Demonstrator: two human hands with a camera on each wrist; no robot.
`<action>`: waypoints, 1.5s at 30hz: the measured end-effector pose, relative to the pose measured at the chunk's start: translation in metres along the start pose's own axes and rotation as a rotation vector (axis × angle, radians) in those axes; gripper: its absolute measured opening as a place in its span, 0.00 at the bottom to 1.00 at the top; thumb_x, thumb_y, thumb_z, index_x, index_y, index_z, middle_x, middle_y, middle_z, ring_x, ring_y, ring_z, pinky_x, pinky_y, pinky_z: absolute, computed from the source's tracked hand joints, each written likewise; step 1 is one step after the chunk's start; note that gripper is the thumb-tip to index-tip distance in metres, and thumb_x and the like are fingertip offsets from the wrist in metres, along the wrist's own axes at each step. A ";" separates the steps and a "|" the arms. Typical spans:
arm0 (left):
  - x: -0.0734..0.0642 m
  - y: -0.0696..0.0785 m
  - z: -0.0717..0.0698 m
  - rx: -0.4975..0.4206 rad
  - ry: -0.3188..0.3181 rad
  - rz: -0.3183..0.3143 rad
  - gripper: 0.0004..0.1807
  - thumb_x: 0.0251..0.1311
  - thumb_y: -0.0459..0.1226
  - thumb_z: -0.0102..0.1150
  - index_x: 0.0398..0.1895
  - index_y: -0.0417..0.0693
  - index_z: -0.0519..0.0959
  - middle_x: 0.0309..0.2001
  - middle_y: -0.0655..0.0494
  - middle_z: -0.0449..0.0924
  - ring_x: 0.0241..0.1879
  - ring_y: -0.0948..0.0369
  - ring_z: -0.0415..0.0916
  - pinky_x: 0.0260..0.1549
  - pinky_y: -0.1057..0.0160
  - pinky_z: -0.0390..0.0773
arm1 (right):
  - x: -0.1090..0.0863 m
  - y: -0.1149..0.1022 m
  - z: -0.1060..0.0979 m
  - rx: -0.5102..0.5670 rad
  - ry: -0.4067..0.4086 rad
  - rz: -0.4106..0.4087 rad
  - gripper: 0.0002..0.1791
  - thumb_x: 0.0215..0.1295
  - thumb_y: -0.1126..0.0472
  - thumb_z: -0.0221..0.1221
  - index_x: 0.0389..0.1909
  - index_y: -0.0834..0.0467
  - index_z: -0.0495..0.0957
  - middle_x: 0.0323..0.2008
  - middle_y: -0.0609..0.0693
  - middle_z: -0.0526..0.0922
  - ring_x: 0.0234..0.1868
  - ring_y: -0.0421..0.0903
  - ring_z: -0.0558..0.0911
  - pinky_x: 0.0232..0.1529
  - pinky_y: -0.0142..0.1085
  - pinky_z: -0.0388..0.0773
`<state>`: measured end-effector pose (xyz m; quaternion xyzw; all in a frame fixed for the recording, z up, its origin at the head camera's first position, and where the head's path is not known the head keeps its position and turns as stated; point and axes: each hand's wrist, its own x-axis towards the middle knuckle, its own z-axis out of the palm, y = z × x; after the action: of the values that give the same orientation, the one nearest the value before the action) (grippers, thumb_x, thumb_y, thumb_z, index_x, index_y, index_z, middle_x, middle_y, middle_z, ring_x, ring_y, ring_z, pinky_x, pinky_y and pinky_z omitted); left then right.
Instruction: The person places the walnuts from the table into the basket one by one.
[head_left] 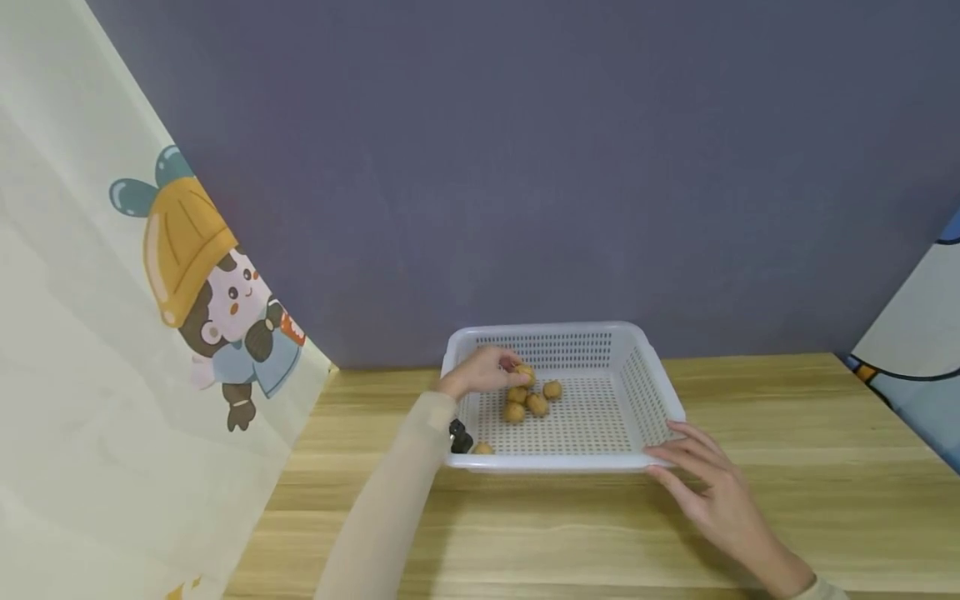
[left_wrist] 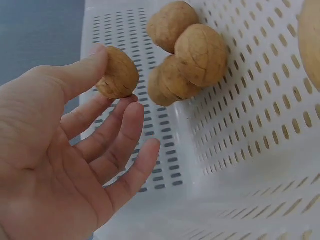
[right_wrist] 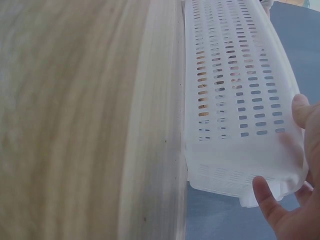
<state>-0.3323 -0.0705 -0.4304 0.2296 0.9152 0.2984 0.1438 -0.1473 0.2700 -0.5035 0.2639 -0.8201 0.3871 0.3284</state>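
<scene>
A white plastic basket (head_left: 547,461) with slotted walls stands on the wooden table. Inside it, my left hand (head_left: 486,372) pinches a walnut (left_wrist: 119,74) between thumb and forefinger, the other fingers spread below. More walnuts (head_left: 537,404) lie in a cluster on the basket floor under that hand, and one walnut (head_left: 483,448) sits apart by the near left corner. My right hand (head_left: 712,487) holds the basket's near right corner, its thumb on the front side and fingertips at the rim. In the right wrist view one finger (right_wrist: 266,192) points away from the wall.
Black objects (head_left: 460,437), too small to identify, show at the basket's near left corner, partly hidden by the left sleeve. A dark wall (head_left: 525,167) rises behind the table (head_left: 787,433). A pale panel with a cartoon figure (head_left: 217,292) stands at left.
</scene>
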 end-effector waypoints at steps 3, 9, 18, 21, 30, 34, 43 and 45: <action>0.002 0.000 0.000 0.032 -0.003 -0.020 0.24 0.74 0.50 0.64 0.64 0.45 0.83 0.60 0.47 0.86 0.61 0.51 0.82 0.63 0.51 0.82 | 0.000 0.000 0.000 -0.002 0.003 -0.008 0.26 0.42 0.75 0.76 0.46 0.54 0.91 0.42 0.51 0.90 0.73 0.35 0.73 0.78 0.23 0.61; 0.003 -0.001 0.002 0.081 -0.021 -0.092 0.24 0.74 0.53 0.64 0.63 0.48 0.83 0.62 0.48 0.85 0.63 0.50 0.81 0.64 0.49 0.81 | 0.000 -0.001 0.001 -0.008 0.006 -0.014 0.28 0.41 0.75 0.77 0.47 0.52 0.91 0.43 0.50 0.90 0.74 0.35 0.73 0.78 0.23 0.60; 0.006 -0.001 0.002 0.126 -0.012 -0.091 0.23 0.72 0.53 0.66 0.62 0.50 0.84 0.61 0.49 0.86 0.61 0.52 0.82 0.63 0.51 0.82 | 0.000 0.000 0.000 -0.002 0.005 0.000 0.25 0.44 0.74 0.77 0.47 0.53 0.91 0.42 0.50 0.90 0.73 0.36 0.74 0.77 0.24 0.61; 0.006 -0.001 0.003 0.116 -0.019 -0.098 0.21 0.72 0.52 0.67 0.60 0.52 0.85 0.62 0.49 0.86 0.63 0.51 0.82 0.64 0.50 0.81 | 0.001 -0.001 0.000 -0.010 0.002 0.004 0.26 0.43 0.75 0.77 0.46 0.53 0.91 0.42 0.51 0.90 0.73 0.36 0.74 0.78 0.23 0.61; 0.004 0.001 0.003 0.109 -0.012 -0.066 0.19 0.74 0.49 0.65 0.61 0.52 0.85 0.60 0.49 0.87 0.60 0.52 0.83 0.61 0.51 0.83 | 0.000 -0.003 0.001 -0.006 0.011 -0.016 0.29 0.40 0.77 0.76 0.46 0.53 0.91 0.42 0.51 0.90 0.73 0.35 0.73 0.77 0.22 0.61; 0.000 0.007 -0.002 0.068 -0.013 -0.014 0.19 0.75 0.48 0.64 0.62 0.51 0.85 0.57 0.50 0.88 0.56 0.54 0.84 0.56 0.53 0.84 | 0.000 -0.002 0.000 0.005 0.014 -0.007 0.29 0.40 0.77 0.76 0.46 0.54 0.91 0.42 0.52 0.90 0.73 0.35 0.73 0.77 0.22 0.62; -0.021 0.023 -0.024 -0.014 0.069 0.067 0.21 0.76 0.49 0.62 0.65 0.50 0.83 0.57 0.50 0.87 0.58 0.53 0.83 0.57 0.51 0.84 | 0.001 -0.003 0.000 -0.016 0.007 0.001 0.28 0.41 0.76 0.77 0.46 0.53 0.91 0.43 0.50 0.90 0.73 0.35 0.73 0.76 0.22 0.61; -0.028 0.032 -0.026 -0.007 0.084 0.085 0.20 0.77 0.50 0.62 0.64 0.53 0.83 0.57 0.51 0.87 0.57 0.53 0.83 0.57 0.51 0.84 | 0.000 -0.002 -0.001 -0.015 0.003 0.008 0.27 0.42 0.76 0.77 0.46 0.53 0.91 0.42 0.51 0.90 0.73 0.35 0.73 0.76 0.22 0.61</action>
<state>-0.3088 -0.0747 -0.3869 0.2549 0.9088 0.3168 0.0933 -0.1453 0.2698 -0.5023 0.2576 -0.8236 0.3826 0.3300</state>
